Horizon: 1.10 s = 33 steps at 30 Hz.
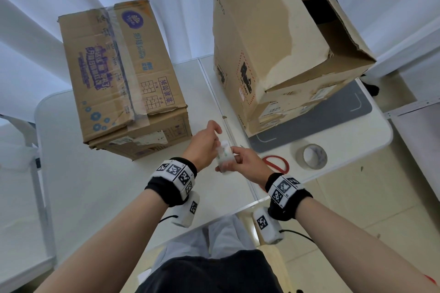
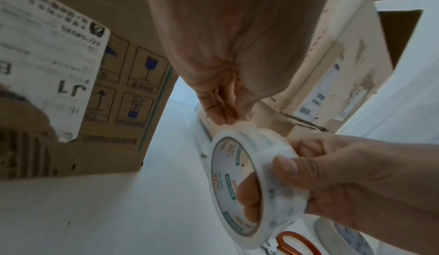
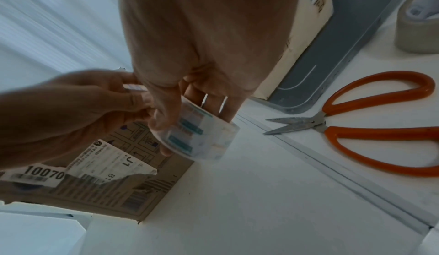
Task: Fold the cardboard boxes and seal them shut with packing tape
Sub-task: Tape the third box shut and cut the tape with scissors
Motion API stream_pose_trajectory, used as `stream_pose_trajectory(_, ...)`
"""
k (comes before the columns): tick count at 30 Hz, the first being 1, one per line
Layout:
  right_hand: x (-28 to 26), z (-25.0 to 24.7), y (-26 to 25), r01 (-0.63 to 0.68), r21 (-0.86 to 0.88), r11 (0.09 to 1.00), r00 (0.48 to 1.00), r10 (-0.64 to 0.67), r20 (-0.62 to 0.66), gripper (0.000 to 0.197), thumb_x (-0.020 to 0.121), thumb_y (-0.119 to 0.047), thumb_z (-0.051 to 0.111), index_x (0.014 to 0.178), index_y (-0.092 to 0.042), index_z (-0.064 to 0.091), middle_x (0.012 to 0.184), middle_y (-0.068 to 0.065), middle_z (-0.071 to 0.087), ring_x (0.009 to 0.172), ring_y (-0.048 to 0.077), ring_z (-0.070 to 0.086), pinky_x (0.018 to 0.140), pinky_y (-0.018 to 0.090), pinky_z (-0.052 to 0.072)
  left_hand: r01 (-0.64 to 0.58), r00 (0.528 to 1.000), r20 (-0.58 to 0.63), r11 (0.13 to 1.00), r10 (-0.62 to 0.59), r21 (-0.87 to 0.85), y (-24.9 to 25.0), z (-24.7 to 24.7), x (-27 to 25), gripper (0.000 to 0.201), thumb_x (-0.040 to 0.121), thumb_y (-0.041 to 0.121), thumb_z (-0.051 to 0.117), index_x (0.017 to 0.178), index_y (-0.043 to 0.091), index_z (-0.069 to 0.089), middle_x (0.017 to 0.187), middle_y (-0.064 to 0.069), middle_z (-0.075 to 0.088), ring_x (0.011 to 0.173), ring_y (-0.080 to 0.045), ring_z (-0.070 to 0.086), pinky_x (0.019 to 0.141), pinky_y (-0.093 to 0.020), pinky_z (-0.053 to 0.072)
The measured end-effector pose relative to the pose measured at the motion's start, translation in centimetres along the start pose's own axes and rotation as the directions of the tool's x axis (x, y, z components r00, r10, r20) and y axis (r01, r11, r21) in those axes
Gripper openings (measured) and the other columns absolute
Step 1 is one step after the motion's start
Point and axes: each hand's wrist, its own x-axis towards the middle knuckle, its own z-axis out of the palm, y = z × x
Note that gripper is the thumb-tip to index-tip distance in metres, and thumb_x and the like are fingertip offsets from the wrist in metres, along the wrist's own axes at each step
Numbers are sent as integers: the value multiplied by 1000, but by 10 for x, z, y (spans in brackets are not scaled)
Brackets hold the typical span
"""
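Note:
A roll of clear packing tape (image 1: 225,156) (image 2: 251,184) (image 3: 202,138) is held above the white table between the two boxes. My right hand (image 1: 240,162) (image 2: 356,174) (image 3: 194,116) grips it, fingers through the core and thumb on the outer face. My left hand (image 1: 215,144) (image 2: 228,120) (image 3: 133,99) pinches at the top of the roll, where the tape's end lies. The left cardboard box (image 1: 119,74) (image 2: 71,90) (image 3: 106,193) with purple print has clear tape along its top seam. The larger right box (image 1: 273,43) (image 2: 332,71) has a flap standing open at its far end.
Orange-handled scissors (image 1: 276,163) (image 3: 368,127) lie right of my hands. A second, beige tape roll (image 1: 312,156) (image 3: 420,24) stands beyond them. The right box rests on a grey mat (image 1: 333,112) (image 3: 344,43). A seam (image 1: 228,126) divides the two tabletops.

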Motion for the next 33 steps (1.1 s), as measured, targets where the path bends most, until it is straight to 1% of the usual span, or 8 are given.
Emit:
stream_pose_trajectory(3, 4, 2, 3, 22, -12, 1000, 997, -22, -73, 28, 94, -7, 64, 121, -2, 62, 101, 16, 76, 98, 22, 73, 90, 26, 55, -81, 996, 35, 996, 81, 20, 8, -3, -5, 36, 90, -6, 48, 113, 19, 38, 89, -4, 58, 82, -20, 56, 68, -32, 47)
stream_pose_trajectory(6, 8, 1, 7, 30, -12, 999, 992, -32, -122, 27, 94, -9, 65, 120, -4, 63, 98, 14, 76, 96, 22, 73, 93, 33, 56, -110, 994, -7, 989, 110, -102, 10, -4, -12, 33, 91, -8, 47, 113, 15, 43, 89, -10, 58, 80, -21, 56, 65, -27, 47)
stream_pose_trajectory(9, 6, 3, 9, 43, -24, 999, 991, -46, -127, 30, 94, -7, 65, 123, -9, 62, 99, 12, 77, 97, 18, 74, 94, 31, 55, -3, 997, -76, 960, -18, -280, 3, -6, -10, 24, 94, -6, 51, 110, 12, 47, 89, -8, 60, 80, -19, 65, 61, -17, 43)
stream_pose_trajectory(13, 4, 11, 13, 76, -36, 996, 982, -81, -170, 38, 89, -1, 69, 125, -4, 61, 105, 11, 75, 96, 19, 74, 91, 31, 57, 251, 962, 28, 845, -270, -472, -5, -9, -2, 22, 93, 4, 62, 110, 9, 49, 93, -5, 61, 73, -13, 67, 59, -21, 39)
stream_pose_trajectory(17, 6, 15, 16, 81, -88, 993, 973, -98, -211, 38, 85, -8, 75, 122, -12, 65, 103, 4, 76, 99, 17, 72, 93, 37, 57, 407, 906, 127, 748, -403, -525, -6, -12, 6, 29, 91, 3, 66, 115, 5, 48, 93, -12, 64, 69, -12, 63, 57, -22, 40)
stream_pose_trajectory(22, 6, 11, 13, 72, -197, 978, 964, -119, -240, 36, 86, -15, 75, 120, -20, 66, 101, -6, 75, 97, 6, 69, 90, 26, 54, 452, 880, 130, 725, -456, -520, -2, -13, 13, 30, 88, 3, 71, 109, 7, 49, 84, -8, 62, 60, -8, 60, 47, -16, 39)
stream_pose_trajectory(26, 4, 8, 12, 77, -258, 963, 950, -150, -275, 33, 85, -17, 76, 117, -19, 67, 100, -8, 74, 89, -3, 66, 77, 10, 46, 460, 869, 120, 691, -481, -558, 0, -8, 14, 32, 85, 5, 73, 104, 9, 48, 82, -5, 63, 61, -9, 63, 51, -21, 39)
stream_pose_trajectory(33, 5, 4, 19, 58, -321, 945, 942, -159, -296, 27, 84, -16, 77, 109, -18, 67, 105, -6, 74, 97, 6, 68, 87, 25, 52, 534, 803, 175, 558, -569, -635, -1, -1, 17, 33, 84, 5, 75, 91, 16, 45, 78, -4, 67, 64, -13, 68, 55, -26, 38)
